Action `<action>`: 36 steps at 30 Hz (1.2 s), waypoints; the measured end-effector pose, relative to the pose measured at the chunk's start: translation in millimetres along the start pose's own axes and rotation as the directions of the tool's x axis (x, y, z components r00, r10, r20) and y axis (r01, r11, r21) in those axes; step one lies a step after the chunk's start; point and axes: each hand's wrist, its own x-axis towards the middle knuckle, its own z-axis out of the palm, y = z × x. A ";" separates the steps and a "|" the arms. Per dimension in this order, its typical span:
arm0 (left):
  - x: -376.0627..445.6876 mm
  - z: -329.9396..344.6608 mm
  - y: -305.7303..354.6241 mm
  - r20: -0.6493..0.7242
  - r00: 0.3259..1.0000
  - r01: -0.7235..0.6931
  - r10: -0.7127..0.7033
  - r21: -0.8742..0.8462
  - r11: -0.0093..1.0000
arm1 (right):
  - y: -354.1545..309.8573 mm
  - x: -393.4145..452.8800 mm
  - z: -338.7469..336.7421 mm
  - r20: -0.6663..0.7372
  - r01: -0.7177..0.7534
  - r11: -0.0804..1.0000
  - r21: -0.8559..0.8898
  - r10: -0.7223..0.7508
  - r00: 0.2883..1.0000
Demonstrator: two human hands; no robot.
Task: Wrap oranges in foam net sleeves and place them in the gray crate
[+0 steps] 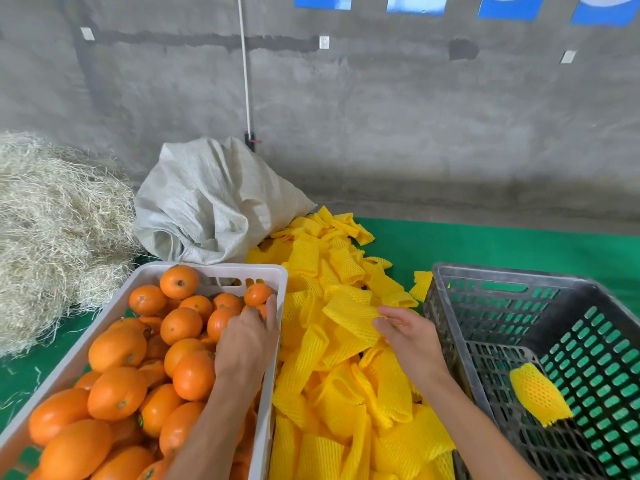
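1. I see the left hand [247,336] down in the white crate [273,271], fingers curled over an orange [258,310] near the crate's right wall; most of that fruit is hidden under the hand, so I cannot tell how firm the hold is.
2. The right hand [408,336] is at the heap of yellow foam sleeves [332,393], thumb and fingertips pinching the edge of one sleeve [349,315] that lifts slightly off the heap.
3. The white crate is piled with oranges [117,393] and sits on my left; the sleeve heap lies between it and the gray crate [498,275].
4. In the gray crate, one orange already wrapped in a sleeve [538,394] lies on the floor grid, alone.
5. Behind, I see a woven sack [214,202], a straw pile [52,233] and the green mat [502,244].
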 end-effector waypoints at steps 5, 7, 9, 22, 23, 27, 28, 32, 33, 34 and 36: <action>8.9 -9.2 -0.1 -0.176 0.984 0.004 -0.014 -0.062 0.998 | 1.0 -5.5 3.7 0.051 0.023 0.999 -0.031 -0.021 0.998; 11.9 -13.7 1.8 -0.223 0.974 -0.075 0.037 -0.165 0.983 | -1.7 -7.8 5.8 0.046 0.048 0.998 -0.028 -0.046 0.998; 8.7 -21.3 11.0 -0.302 0.949 -0.204 0.087 -0.382 0.901 | -5.5 -9.7 7.1 0.028 0.079 0.997 -0.011 -0.079 0.997; -28.5 15.0 79.9 0.753 0.604 0.619 -0.262 -0.650 -0.440 | -18.5 -12.1 21.6 -0.085 -0.001 0.979 0.205 0.019 0.996; -30.8 16.2 80.5 0.779 0.577 0.636 -0.247 -0.618 -0.462 | -16.9 -12.0 20.3 -0.088 0.013 0.988 0.151 0.001 0.996; -31.2 15.6 78.2 0.844 0.520 0.721 -0.132 -0.517 -0.461 | -9.9 -12.1 14.4 -0.049 0.067 0.994 -0.083 -0.071 0.996; -31.2 15.1 76.8 0.853 0.515 0.746 -0.091 -0.497 -0.443 | -8.9 -11.6 14.4 -0.043 0.073 0.991 -0.114 -0.078 0.996; -31.7 14.5 72.3 0.855 0.519 0.787 -0.007 -0.481 -0.387 | -11.0 -11.0 12.4 -0.083 0.021 0.990 -0.139 -0.033 0.996; -32.2 14.7 72.2 0.851 0.526 0.788 -0.004 -0.489 -0.375 | -12.9 -10.7 9.2 -0.106 -0.001 0.993 -0.119 -0.012 0.994; -32.5 15.4 72.1 0.844 0.536 0.779 -0.014 -0.501 -0.378 | -15.4 -11.1 7.3 -0.123 -0.025 0.995 -0.093 0.013 0.992; -34.1 21.7 72.8 0.817 0.573 0.711 -0.066 -0.536 -0.454 | -18.7 -17.2 14.9 -0.081 -0.118 0.993 -0.031 0.115 0.990</action>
